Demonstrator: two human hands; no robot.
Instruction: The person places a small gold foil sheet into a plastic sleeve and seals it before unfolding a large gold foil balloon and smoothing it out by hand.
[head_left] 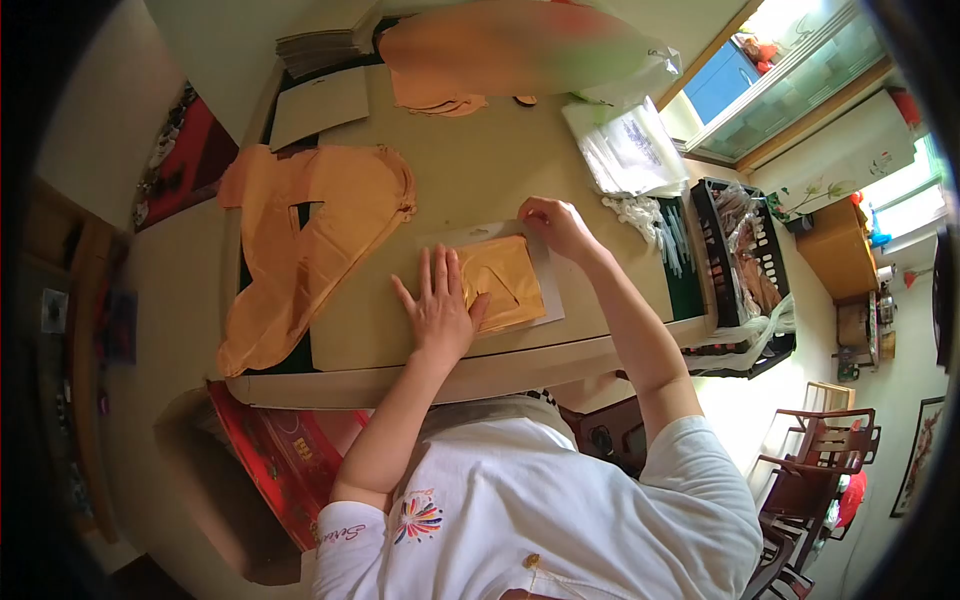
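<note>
My left hand lies with its fingers spread on the left part of a folded orange-gold foil piece. Under the foil is a pale card with a hanger slot at its top edge. At the card's upper right corner is my right hand, its fingers pinched together; what is between them is too small to make out. A large flat orange foil shape is spread out to the left of my hands.
Grey cards lie at the table's back left. More orange foil is at the back. Clear plastic bags, white ribbon and thin clear tubes sit at the right, beside a black crate.
</note>
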